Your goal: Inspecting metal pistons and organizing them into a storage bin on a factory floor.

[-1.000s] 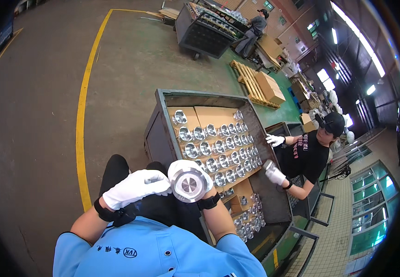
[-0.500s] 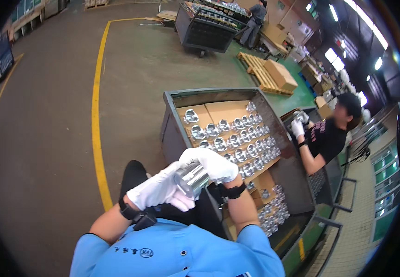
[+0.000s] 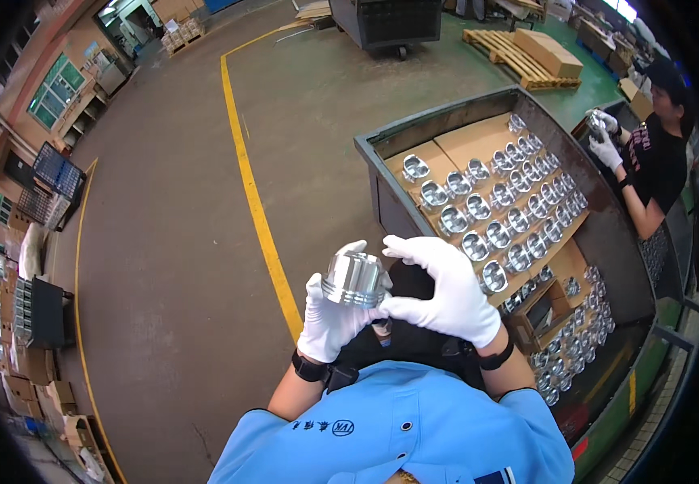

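Grey-brown floor (image 3: 156, 242), marked by a yellow line (image 3: 250, 181), fills the left. I observe the left hand (image 3: 329, 327), part-curled, cradling 1 metal piston (image 3: 355, 278) (ring grooves now lowermost). The right hand (image 3: 450, 294) has opened away, fingers spread; thumb contact I cannot confirm. Support apparently rests with 1 hand. Rightward, a cart (image 3: 624, 274) holds piston rows (image 3: 498, 235).

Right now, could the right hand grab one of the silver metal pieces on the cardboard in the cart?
Probably yes. The right hand looks open, close to the cart, and nothing visible blocks its way to the nearest silver metal piece on the cardboard. Depth is hard to judge.
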`<action>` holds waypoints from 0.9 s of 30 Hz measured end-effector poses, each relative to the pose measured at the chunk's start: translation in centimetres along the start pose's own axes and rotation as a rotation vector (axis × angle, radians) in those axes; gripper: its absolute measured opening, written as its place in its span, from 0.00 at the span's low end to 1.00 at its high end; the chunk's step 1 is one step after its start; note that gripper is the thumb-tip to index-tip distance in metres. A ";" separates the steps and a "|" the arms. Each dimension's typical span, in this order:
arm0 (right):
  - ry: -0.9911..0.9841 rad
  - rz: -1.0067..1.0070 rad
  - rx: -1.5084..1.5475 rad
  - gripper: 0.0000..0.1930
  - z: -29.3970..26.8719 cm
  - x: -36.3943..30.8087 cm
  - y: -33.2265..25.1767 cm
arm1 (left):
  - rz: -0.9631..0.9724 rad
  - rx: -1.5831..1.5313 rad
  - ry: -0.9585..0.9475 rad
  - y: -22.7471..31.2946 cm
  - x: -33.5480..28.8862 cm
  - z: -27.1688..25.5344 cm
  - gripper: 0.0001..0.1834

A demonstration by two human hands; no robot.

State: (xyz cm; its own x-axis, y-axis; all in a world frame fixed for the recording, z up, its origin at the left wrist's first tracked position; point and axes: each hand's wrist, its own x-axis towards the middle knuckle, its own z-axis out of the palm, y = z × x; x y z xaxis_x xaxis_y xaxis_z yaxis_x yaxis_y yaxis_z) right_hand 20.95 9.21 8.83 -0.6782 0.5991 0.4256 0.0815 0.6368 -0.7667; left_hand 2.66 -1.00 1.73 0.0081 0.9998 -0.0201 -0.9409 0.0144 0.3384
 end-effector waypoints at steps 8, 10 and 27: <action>0.167 -0.125 -0.138 0.29 3.5 -0.7 0.3 | 0.186 0.390 0.139 -0.7 -0.8 2.5 0.56; 0.183 -0.137 -0.119 0.28 3.5 -0.8 0.1 | 0.178 0.441 0.115 -0.4 -1.0 2.6 0.56; 0.132 -0.160 0.054 0.25 3.3 -0.7 0.2 | 0.422 0.749 0.075 -0.1 -1.7 1.5 0.65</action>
State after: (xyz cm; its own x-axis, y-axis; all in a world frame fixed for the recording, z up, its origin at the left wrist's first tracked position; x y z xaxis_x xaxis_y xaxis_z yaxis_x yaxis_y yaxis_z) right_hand 18.99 7.33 6.78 -0.5778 0.5528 0.6005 -0.0615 0.7042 -0.7074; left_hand 3.28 -2.71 3.10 -0.3386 0.9208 0.1938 -0.3889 -0.3245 0.8623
